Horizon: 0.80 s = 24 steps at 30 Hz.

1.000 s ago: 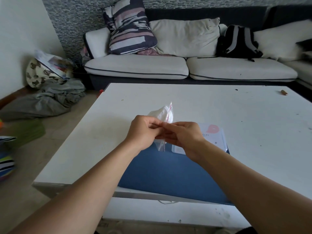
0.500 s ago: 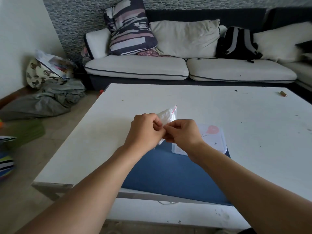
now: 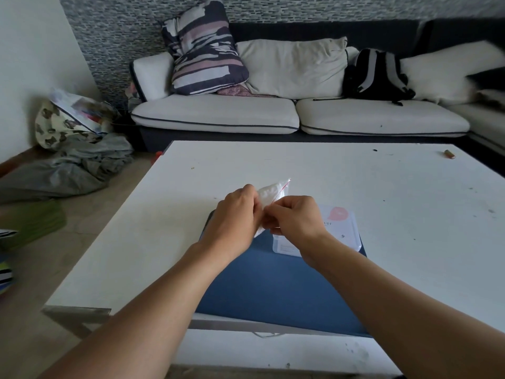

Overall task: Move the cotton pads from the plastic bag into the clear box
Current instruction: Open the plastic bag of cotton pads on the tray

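A small clear plastic bag (image 3: 270, 193) with a red zip strip holds white cotton pads and is raised above the table. My left hand (image 3: 235, 214) pinches the bag from the left, and my right hand (image 3: 293, 217) pinches it from the right near the red strip. Most of the bag is hidden behind my fingers. The clear box (image 3: 338, 231), with a pink mark and lettering on its lid, lies flat on a blue mat (image 3: 273, 285) just right of my right hand. Its lid looks closed.
The white table (image 3: 355, 181) carries a small brown cylinder (image 3: 449, 153) at its far right. A sofa (image 3: 273, 116) with cushions and a black backpack (image 3: 375, 75) stands behind. Clothes and bags (image 3: 76, 149) lie on the floor at left.
Both hands stayed together on the bag while its top tilted to the right and sank lower behind my fingers. The box and mat have not moved.
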{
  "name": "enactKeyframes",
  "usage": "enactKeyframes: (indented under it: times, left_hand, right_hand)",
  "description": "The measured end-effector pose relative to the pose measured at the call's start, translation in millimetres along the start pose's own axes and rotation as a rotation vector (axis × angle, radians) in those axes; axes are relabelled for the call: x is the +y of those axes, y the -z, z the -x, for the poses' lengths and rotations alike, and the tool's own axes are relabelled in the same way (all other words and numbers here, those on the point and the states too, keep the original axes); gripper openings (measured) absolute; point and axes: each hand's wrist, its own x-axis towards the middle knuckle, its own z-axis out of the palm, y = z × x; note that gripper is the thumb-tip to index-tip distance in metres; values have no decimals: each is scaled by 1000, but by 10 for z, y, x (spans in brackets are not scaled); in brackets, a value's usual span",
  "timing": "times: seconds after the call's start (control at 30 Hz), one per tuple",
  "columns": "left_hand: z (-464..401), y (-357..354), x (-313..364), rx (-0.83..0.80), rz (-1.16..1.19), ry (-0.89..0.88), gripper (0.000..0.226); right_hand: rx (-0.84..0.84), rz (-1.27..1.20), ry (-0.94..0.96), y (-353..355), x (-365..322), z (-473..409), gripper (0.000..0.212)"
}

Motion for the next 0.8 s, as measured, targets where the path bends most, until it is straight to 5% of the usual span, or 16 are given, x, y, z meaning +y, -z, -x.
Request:
enactKeyframes:
  times: [0.23, 0.37, 0.47, 0.53, 0.63, 0.8]
  left_hand:
    - [-129, 246, -171, 306, 5, 145, 5]
    - [-77, 237, -237, 308, -36, 164, 4]
    - [-79, 197, -242, 192, 127, 151, 11]
    - [-52, 183, -214, -64, 249, 222, 44]
    - [6, 103, -255, -239, 138, 166, 62]
    - [8, 113, -458, -195, -3, 43, 34]
  right_hand:
    - [-38, 75, -136, 95, 39, 8, 11]
    - [-55, 119, -165, 130, 6, 40, 10]
    - [-142, 139, -190, 131, 52, 71, 11]
    - [-205, -36, -267, 95, 81, 69, 12]
    - [-294, -245, -346, 30, 90, 63, 14]
    - [-456, 606, -90, 340, -25, 33, 27]
